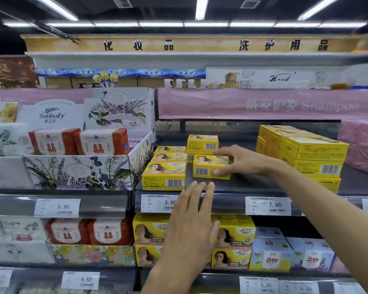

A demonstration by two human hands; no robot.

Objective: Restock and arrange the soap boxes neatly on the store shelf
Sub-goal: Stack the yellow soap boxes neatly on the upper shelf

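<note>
The dark shelf (253, 184) runs across the middle of the view, under a pink banner (263, 105) that reads "Shampoo". At its left stands a floral display tray (79, 170) with 2 red-wrapped soaps (102, 143) upright inside it.

On the right of the shelf sits a stack of yellow soap boxes (312, 151), piled in layers with barcode ends facing out. Just beside the floral tray, a row of 3 yellow boxes (164, 166) runs front to back, tops up. On the shelf below, more yellow boxes (235, 232) stand behind the left hand.

The left hand (191, 225) is raised in front of the shelf edge, its fingers straight and together, holding nothing; the tips reach the shelf's front lip.

The right hand (240, 161) reaches in from the right and grips 1 soap box (208, 166), fingers curled over its top and thumb against its front face. This box rests on the shelf board between the row and the stack, close to the row but apart from it.

Behind it, another yellow box (202, 142) sits on top of a partly hidden one.

Price tags on the rail read 3.80 (157, 203), partly covered by the left hand, and 7.80 (268, 205).
</note>
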